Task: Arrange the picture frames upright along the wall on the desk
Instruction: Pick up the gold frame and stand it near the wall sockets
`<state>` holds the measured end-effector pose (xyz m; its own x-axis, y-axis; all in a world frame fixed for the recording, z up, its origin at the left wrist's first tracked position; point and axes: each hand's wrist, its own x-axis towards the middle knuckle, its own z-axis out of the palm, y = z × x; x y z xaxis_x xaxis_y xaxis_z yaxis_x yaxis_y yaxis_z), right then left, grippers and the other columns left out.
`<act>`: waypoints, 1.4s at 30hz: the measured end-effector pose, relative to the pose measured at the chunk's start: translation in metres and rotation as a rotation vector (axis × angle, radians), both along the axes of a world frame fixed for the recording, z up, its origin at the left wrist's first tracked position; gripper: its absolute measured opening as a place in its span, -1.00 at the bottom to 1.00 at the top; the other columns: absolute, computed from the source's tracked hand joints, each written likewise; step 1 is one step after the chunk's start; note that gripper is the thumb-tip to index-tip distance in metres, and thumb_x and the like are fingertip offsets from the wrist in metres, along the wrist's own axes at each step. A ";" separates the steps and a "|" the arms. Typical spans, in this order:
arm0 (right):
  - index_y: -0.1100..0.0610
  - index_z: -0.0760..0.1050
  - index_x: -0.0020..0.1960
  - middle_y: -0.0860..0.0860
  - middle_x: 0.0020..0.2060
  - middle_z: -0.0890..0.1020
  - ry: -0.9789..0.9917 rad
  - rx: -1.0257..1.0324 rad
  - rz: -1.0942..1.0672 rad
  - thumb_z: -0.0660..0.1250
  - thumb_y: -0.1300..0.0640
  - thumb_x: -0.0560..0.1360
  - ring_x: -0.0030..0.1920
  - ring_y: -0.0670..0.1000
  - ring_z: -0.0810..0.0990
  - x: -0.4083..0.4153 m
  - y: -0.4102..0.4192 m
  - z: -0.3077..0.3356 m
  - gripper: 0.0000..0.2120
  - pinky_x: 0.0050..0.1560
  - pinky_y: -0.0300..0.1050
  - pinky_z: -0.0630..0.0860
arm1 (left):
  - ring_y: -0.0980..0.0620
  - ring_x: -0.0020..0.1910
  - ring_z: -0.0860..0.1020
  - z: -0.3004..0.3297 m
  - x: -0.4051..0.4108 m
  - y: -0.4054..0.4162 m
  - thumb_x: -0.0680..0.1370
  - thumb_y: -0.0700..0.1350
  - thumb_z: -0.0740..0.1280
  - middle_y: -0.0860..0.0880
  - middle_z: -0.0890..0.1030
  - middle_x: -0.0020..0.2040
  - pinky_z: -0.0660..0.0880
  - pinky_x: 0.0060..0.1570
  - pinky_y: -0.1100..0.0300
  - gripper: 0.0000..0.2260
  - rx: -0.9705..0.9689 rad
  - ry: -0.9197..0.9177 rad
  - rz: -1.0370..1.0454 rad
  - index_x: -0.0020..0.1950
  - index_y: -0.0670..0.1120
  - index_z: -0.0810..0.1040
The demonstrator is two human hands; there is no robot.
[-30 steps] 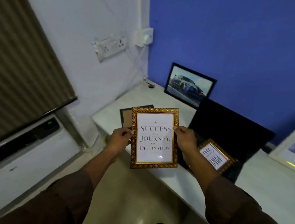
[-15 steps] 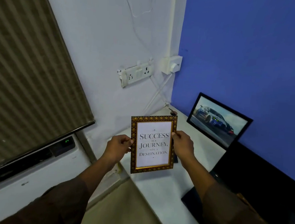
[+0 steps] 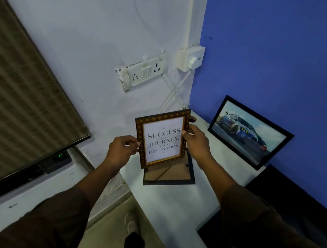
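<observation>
Fingers of the left hand (image 3: 124, 149) and right hand (image 3: 195, 141) pinch the side edges of a gold-patterned quote frame (image 3: 161, 138), held upright above the white desk (image 3: 171, 203) near the corner. Beneath it lies a face-down frame (image 3: 169, 173); a car picture (image 3: 248, 133) leans on the blue wall (image 3: 283, 55).

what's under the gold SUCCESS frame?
A dark frame lying face-down on the desk, brown backing up. The gold SUCCESS frame hides its far edge.
</observation>
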<state>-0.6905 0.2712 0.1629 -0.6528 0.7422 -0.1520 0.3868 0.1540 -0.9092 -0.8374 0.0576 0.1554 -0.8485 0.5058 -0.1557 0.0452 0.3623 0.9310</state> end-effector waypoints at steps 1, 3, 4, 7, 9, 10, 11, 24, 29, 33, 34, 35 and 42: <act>-0.02 0.50 0.41 0.00 0.30 0.63 0.000 -0.002 0.007 0.27 0.00 0.62 0.27 0.06 0.59 -0.007 0.003 0.000 -0.63 0.30 0.10 0.53 | -0.14 -0.11 0.72 -0.002 -0.005 0.003 0.53 -0.22 0.44 -0.14 0.71 -0.13 0.64 -0.02 0.06 -0.94 0.004 -0.011 0.011 -0.13 -0.13 0.70; -0.01 0.50 0.42 0.01 0.29 0.63 -0.010 0.024 0.016 0.28 0.02 0.62 0.27 0.05 0.59 -0.023 0.010 -0.001 -0.63 0.30 0.06 0.53 | -0.17 -0.10 0.72 -0.007 -0.018 0.010 0.53 -0.24 0.44 -0.13 0.70 -0.15 0.65 0.02 0.02 -0.91 0.014 -0.033 0.025 -0.16 -0.10 0.69; 0.01 0.51 0.41 0.02 0.28 0.64 -0.020 0.041 0.020 0.28 0.02 0.62 0.26 0.06 0.60 -0.030 0.014 -0.001 -0.63 0.29 0.03 0.53 | -0.18 -0.09 0.72 -0.010 -0.024 0.014 0.53 -0.24 0.44 -0.14 0.70 -0.15 0.65 0.03 0.00 -0.92 0.016 -0.042 0.026 -0.16 -0.11 0.69; 0.05 0.52 0.40 0.03 0.28 0.63 -0.041 0.059 0.016 0.29 0.04 0.62 0.26 0.07 0.60 -0.055 0.027 -0.005 -0.64 0.26 -0.04 0.51 | -0.15 -0.08 0.72 -0.020 -0.049 0.029 0.53 -0.21 0.44 -0.15 0.71 -0.12 0.65 0.08 -0.03 -0.94 0.017 -0.056 0.030 -0.12 -0.12 0.71; 0.08 0.52 0.39 0.04 0.27 0.63 -0.055 0.050 0.018 0.29 0.08 0.62 0.25 0.08 0.60 -0.073 0.035 -0.009 -0.65 0.24 -0.08 0.50 | -0.14 -0.08 0.71 -0.026 -0.070 0.042 0.53 -0.20 0.44 -0.15 0.72 -0.11 0.65 0.09 -0.06 -0.93 0.016 -0.055 0.034 -0.07 -0.14 0.72; 0.10 0.52 0.39 0.05 0.27 0.62 -0.069 0.047 0.021 0.30 0.09 0.62 0.26 0.08 0.60 -0.086 0.041 -0.013 -0.65 0.25 -0.08 0.49 | -0.14 -0.07 0.71 -0.032 -0.084 0.049 0.53 -0.20 0.44 -0.15 0.73 -0.10 0.64 0.09 -0.07 -0.92 0.011 -0.058 0.034 -0.06 -0.15 0.73; 0.11 0.52 0.39 0.06 0.27 0.62 -0.076 0.045 0.020 0.30 0.09 0.62 0.26 0.09 0.59 -0.095 0.046 -0.017 -0.65 0.24 -0.09 0.47 | -0.16 -0.06 0.71 -0.036 -0.093 0.054 0.53 -0.21 0.43 -0.16 0.73 -0.10 0.64 0.10 -0.08 -0.92 0.006 -0.063 0.034 -0.05 -0.16 0.73; 0.14 0.45 0.43 0.14 0.32 0.59 -0.288 -0.098 0.054 0.29 0.09 0.61 0.31 0.16 0.55 -0.183 0.100 -0.073 -0.59 0.35 0.09 0.46 | -0.14 -0.04 0.68 -0.104 -0.178 0.108 0.52 -0.30 0.42 -0.15 0.71 -0.12 0.64 0.04 0.08 -0.90 -0.090 -0.310 0.036 -0.02 -0.15 0.70; 0.18 0.40 0.46 0.22 0.30 0.57 -0.288 -0.072 0.091 0.36 0.15 0.58 0.29 0.23 0.56 -0.203 0.108 -0.087 -0.53 0.30 0.24 0.50 | -0.22 0.08 0.65 -0.120 -0.188 0.113 0.56 -0.35 0.36 -0.25 0.68 0.01 0.58 0.17 -0.02 -0.89 -0.091 -0.393 0.057 0.01 -0.20 0.65; 0.18 0.38 0.48 0.23 0.30 0.56 -0.295 -0.036 0.070 0.37 0.18 0.58 0.29 0.21 0.55 -0.208 0.113 -0.093 -0.51 0.30 0.20 0.50 | -0.19 0.02 0.68 -0.117 -0.183 0.118 0.56 -0.31 0.39 -0.19 0.69 -0.06 0.61 0.15 -0.02 -0.94 -0.075 -0.357 0.072 -0.02 -0.22 0.66; 0.19 0.39 0.47 0.23 0.30 0.56 -0.300 -0.040 0.076 0.37 0.19 0.58 0.28 0.21 0.56 -0.208 0.114 -0.092 -0.52 0.29 0.20 0.51 | -0.18 0.02 0.68 -0.116 -0.182 0.118 0.56 -0.30 0.39 -0.19 0.69 -0.06 0.61 0.15 -0.04 -0.94 -0.075 -0.351 0.068 -0.02 -0.22 0.66; 0.20 0.39 0.46 0.23 0.30 0.56 -0.303 -0.047 0.085 0.37 0.20 0.58 0.28 0.22 0.56 -0.209 0.116 -0.093 -0.53 0.29 0.21 0.51 | -0.18 0.02 0.68 -0.117 -0.182 0.118 0.56 -0.29 0.40 -0.19 0.70 -0.06 0.60 0.16 -0.06 -0.94 -0.085 -0.345 0.059 -0.03 -0.21 0.67; 0.15 0.29 0.55 0.18 0.40 0.52 -0.325 -0.081 0.070 0.40 0.13 0.58 0.37 0.17 0.51 -0.206 0.118 -0.100 -0.40 0.38 0.10 0.46 | -0.12 0.00 0.70 -0.142 -0.186 0.107 0.42 0.10 0.41 -0.06 0.75 -0.09 0.58 0.17 -0.22 -0.81 -0.177 -0.278 -0.023 -0.09 0.03 0.71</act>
